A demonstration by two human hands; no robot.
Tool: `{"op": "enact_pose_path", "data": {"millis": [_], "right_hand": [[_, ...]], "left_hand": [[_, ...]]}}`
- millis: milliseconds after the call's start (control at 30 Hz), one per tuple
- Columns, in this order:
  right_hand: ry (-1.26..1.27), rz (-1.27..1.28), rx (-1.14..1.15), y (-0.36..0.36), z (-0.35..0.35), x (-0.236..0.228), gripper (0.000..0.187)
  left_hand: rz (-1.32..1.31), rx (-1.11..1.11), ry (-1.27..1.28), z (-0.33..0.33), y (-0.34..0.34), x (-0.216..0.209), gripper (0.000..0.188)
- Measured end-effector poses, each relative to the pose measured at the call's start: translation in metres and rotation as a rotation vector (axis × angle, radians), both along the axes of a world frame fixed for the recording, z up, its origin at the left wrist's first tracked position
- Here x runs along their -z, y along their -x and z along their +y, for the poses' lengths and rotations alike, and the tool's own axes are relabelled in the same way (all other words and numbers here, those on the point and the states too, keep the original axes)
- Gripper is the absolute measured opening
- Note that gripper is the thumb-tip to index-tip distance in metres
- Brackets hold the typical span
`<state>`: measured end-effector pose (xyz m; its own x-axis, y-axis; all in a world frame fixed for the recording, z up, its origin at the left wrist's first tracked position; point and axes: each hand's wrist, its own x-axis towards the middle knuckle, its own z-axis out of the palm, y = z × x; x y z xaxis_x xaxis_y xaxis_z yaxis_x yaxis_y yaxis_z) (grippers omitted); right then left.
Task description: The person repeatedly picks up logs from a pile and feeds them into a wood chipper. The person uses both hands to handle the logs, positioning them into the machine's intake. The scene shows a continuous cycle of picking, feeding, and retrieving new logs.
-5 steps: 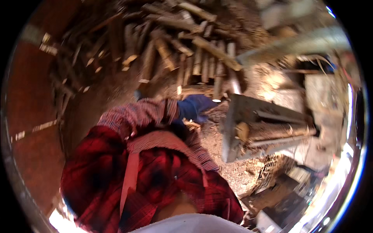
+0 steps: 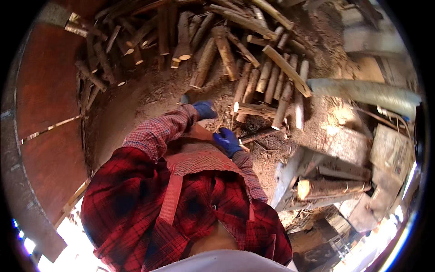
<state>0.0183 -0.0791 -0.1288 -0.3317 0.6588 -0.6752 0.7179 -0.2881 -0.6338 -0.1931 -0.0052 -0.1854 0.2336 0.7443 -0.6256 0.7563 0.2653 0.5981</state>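
My left hand (image 2: 205, 110), in a blue glove, is held out in front of the apron, over the dirt floor. Its fingers point right and appear loose, with nothing seen in them. My right hand (image 2: 227, 141), gloved in the same blue, is a little nearer and to the right, its fingers apart. A pale sliver of wood (image 2: 244, 148) shows beside it, and I cannot tell whether they touch. Just beyond both hands, a short log (image 2: 256, 110) lies crosswise at the near end of a row of cut logs (image 2: 273, 83).
At right, a cut log (image 2: 333, 188) lies in a grey trough-like frame (image 2: 290, 174). A long pale pipe-like piece (image 2: 367, 94) stretches behind it. More logs (image 2: 206, 63) are heaped at the far side. A reddish-brown panel (image 2: 47, 86) stands at left.
The view has shifted, so the logs and trough sit lower and farther right. My left hand has drawn back left from near the log row. My right hand now shows clearly, beside the apron.
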Motion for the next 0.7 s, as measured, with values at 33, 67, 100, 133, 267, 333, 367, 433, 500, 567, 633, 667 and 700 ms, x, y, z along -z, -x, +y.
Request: {"op": "enact_pose_path", "data": {"millis": [33,67,100,133,267,333,367,433,500,567,633,667,700], "right_hand": [[0.05,0.107,0.186,0.008,0.008,0.014,0.054],[0.106,0.215,0.384,0.014,0.007,0.023,0.048],[0.237,0.213,0.176,0.004,0.014,0.068,0.045],[0.303,0.228,0.273,0.005,0.032,0.083,0.041],[0.451,0.128,0.596,0.003,0.083,0.17,0.029],[0.481,-0.03,0.626,0.021,0.133,0.184,0.033],[0.365,-0.04,0.755,0.021,0.146,0.213,0.036],[0.367,-0.014,0.716,-0.002,0.182,0.293,0.053],[0.23,-0.27,0.441,-0.001,0.239,0.372,0.09],[0.137,-0.293,0.387,0.014,0.315,0.427,0.108],[-0.015,-0.295,0.204,0.038,0.379,0.469,0.116],[-0.06,-0.285,0.128,0.061,0.421,0.479,0.117],[-0.208,-0.324,0.119,0.057,0.436,0.512,0.114]], "left_hand": [[-0.003,0.015,0.116,0.011,0.033,-0.006,0.069],[0.003,0.037,0.238,0.019,0.065,-0.026,0.072],[0.035,-0.025,0.314,0.01,0.093,0.002,0.073],[0.068,-0.091,0.387,-0.003,0.119,0.046,0.075],[0.073,-0.23,0.509,0.007,0.211,0.088,0.082],[0.215,-0.349,0.577,0.0,0.243,0.147,0.088],[0.17,-0.44,0.554,-0.008,0.255,0.19,0.091],[0.115,-0.509,0.551,0.031,0.259,0.25,0.093],[0.007,-0.587,0.49,0.109,0.271,0.284,0.094],[-0.169,-0.785,0.292,0.177,0.268,0.343,0.096],[-0.314,-0.945,0.071,0.235,0.287,0.397,0.098],[-0.405,-1.004,0.007,0.262,0.288,0.41,0.099],[-0.526,-1.023,-0.057,0.307,0.283,0.419,0.1]]}}
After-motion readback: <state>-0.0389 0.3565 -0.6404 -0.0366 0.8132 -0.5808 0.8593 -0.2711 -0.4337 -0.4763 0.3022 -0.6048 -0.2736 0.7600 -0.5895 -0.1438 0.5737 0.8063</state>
